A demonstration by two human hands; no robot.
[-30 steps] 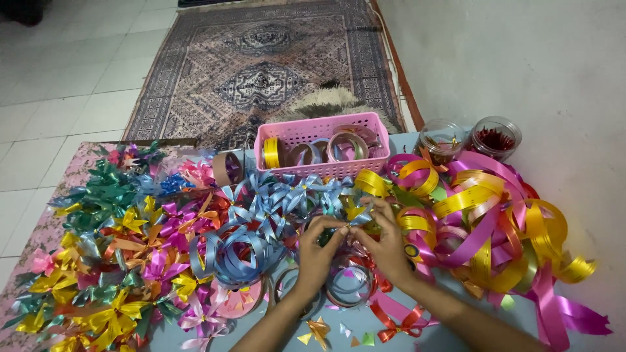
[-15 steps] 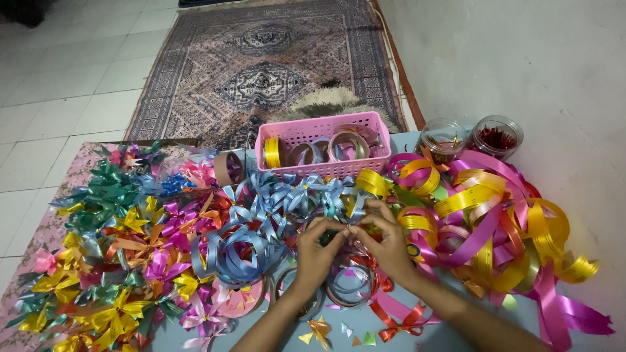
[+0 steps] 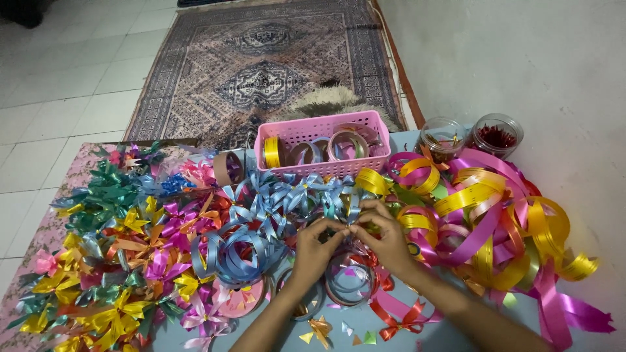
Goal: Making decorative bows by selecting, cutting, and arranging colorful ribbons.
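The small piece of ribbon point(image 3: 348, 229) sits pinched between your two hands, just above the table's front middle, and it is too hidden by your fingers to tell its exact colour or shape. Judge it light, thin and springy: glossy ribbon like this tends to slip and uncurl, so grip it flat at the folded centre rather than at the loose ends. Your left hand point(image 3: 315, 248) has thumb and forefinger pressed together on it from the left; your right hand point(image 3: 385, 236) pinches it from the other side, fingertips touching the left ones.

Just under your hands lies a clear ribbon spool point(image 3: 349, 281). To your left a coil of pale blue ribbon point(image 3: 236, 251) loops loosely, and beyond it spreads a heap of finished bows point(image 3: 124, 248). On your right lies a tangle of yellow and pink ribbon point(image 3: 495, 221). Behind stands a pink basket point(image 3: 324, 171) of spools, with two small jars point(image 3: 469, 135) near it.
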